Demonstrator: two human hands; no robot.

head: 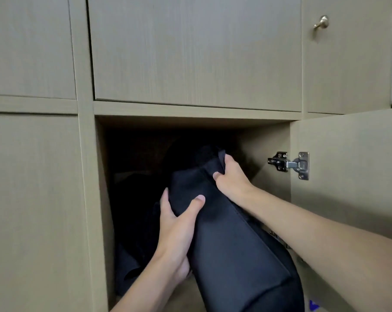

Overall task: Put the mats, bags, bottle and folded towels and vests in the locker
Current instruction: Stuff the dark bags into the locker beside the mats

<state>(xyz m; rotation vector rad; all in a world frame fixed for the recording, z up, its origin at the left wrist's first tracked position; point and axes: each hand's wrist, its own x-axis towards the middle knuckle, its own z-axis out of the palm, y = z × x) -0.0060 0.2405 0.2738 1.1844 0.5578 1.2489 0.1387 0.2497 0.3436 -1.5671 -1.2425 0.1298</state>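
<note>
A long black bag (233, 248) lies slanted, its far end inside the open locker (197, 123) and its near end sticking out toward me. My left hand (177, 224) grips the bag's left side, thumb on top and fingers underneath. My right hand (229, 176) clutches the bag's upper far edge, fingers curled round the fabric. More dark fabric (134, 244) sits in the left part of the locker; the interior is too dark to make out what it is.
The locker door (348, 172) stands swung open to the right on a metal hinge (289, 164). Closed wooden locker doors surround the opening above and to the left. A round knob (322, 22) sits on the upper right door.
</note>
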